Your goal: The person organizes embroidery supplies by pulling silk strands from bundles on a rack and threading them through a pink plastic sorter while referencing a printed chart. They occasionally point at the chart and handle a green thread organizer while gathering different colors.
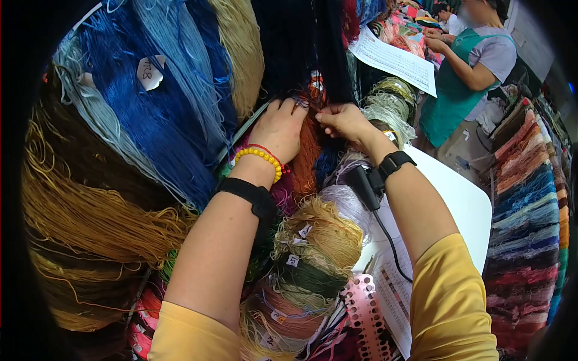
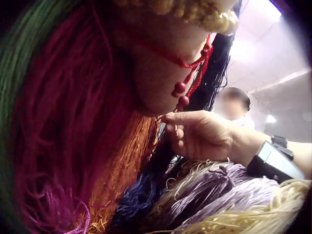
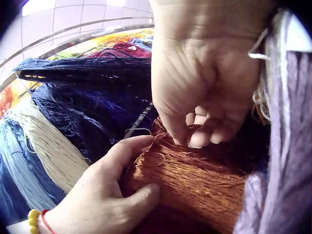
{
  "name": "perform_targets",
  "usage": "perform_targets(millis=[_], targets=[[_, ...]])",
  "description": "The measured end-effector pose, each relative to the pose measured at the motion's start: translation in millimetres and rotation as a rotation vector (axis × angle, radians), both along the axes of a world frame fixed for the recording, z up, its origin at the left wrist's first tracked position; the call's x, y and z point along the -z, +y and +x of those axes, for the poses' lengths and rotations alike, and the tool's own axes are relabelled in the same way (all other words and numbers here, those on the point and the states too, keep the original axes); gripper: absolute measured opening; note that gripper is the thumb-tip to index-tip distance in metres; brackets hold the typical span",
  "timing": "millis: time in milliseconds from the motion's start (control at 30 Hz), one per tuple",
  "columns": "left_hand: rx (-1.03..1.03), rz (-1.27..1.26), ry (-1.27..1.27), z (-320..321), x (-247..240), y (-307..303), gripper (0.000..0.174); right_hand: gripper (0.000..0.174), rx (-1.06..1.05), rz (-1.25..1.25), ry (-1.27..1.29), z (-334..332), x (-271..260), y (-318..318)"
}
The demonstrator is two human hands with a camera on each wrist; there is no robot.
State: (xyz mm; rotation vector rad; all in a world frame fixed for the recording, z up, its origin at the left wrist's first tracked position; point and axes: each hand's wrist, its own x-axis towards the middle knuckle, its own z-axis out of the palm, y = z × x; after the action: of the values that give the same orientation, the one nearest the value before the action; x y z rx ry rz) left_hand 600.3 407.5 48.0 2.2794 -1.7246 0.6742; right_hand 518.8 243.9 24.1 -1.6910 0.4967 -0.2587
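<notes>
A rust-brown thread skein [image 1: 307, 157] hangs among other skeins, between the two hands. My left hand [image 1: 278, 133], with a yellow bead bracelet [image 1: 260, 157], holds the upper part of this skein. In the right wrist view its index finger and thumb lie along the rust strands [image 3: 195, 183]. Close by on the right, my right hand [image 1: 349, 123] has its fingers curled and its thumb and fingertips pinch fine rust strands at the skein's top. Dark navy skeins [image 3: 73, 117] hang right behind the hands.
Blue skeins [image 1: 129, 108] and golden-brown skeins [image 1: 102, 198] hang at the left. Labelled cream and green skeins [image 1: 325, 240] lie below the hands. A pink holed card [image 1: 366, 313] and printed sheets [image 1: 394, 57] are on the right. A person in a green apron [image 1: 448, 96] stands beyond.
</notes>
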Motion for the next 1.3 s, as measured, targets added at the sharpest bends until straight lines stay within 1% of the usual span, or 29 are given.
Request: perform_targets(millis=[67,100,167,267,367,433,467,567,600,700,800,900,1000,1100,1167,1200,1300], targets=[[-0.003,0.067,0.039,-1,-2,2,0.053,0.018,0.038,0.009,-0.043,-2,-1,1],[-0.005,0.074,-0.02,-2,-2,2,0.054,0.019,0.058,0.014,-0.067,-3,-3,2],[-0.008,0.088,-0.145,-3,0,0,0.055,0.019,0.034,0.05,-0.073,-4,-4,3],[-0.065,0.18,-0.158,-5,-6,-8,0.056,0.02,0.028,0.058,-0.089,-3,-4,1],[-0.135,0.286,-0.116,-14,-20,-14,0.046,0.019,0.03,0.014,-0.089,-1,-3,1],[-0.209,0.325,-0.127,-10,-14,-20,0.047,0.016,0.019,-0.041,-0.086,-2,-4,1],[-0.245,0.343,-0.131,-8,-11,-23,0.047,0.015,-0.023,-0.076,-0.061,-2,-8,2],[-0.192,0.229,-0.102,-2,-6,-22,0.049,0.015,-0.11,-0.124,-0.009,-9,-22,-2],[-0.227,0.311,0.035,-6,-15,-23,0.053,0.015,-0.133,-0.137,-0.003,-11,-25,-2],[-0.162,0.25,0.033,3,-9,-23,0.065,0.015,-0.214,-0.207,0.047,-20,-36,-2],[-0.146,0.246,0.107,11,-5,-25,0.064,0.013,-0.231,-0.231,0.069,-38,-44,-7],[-0.134,0.204,0.08,11,-4,-25,0.064,0.012,-0.302,-0.269,0.111,-58,-58,-17],[-0.18,0.281,0.109,2,-12,-23,0.066,0.013,-0.291,-0.388,0.13,-67,-69,-17],[-0.151,0.21,0.11,2,-10,-22,0.064,0.013,-0.32,-0.496,0.179,-60,-72,-20],[-0.14,0.196,0.058,5,-7,-23,0.058,0.013,-0.358,-0.555,0.247,-53,-77,-17],[-0.135,0.187,0.033,5,-7,-23,0.055,0.015,-0.37,-0.614,0.257,-51,-89,-9],[-0.196,0.229,0.141,-1,-17,-21,0.046,0.017,-0.427,-0.646,0.301,-28,-98,2]])
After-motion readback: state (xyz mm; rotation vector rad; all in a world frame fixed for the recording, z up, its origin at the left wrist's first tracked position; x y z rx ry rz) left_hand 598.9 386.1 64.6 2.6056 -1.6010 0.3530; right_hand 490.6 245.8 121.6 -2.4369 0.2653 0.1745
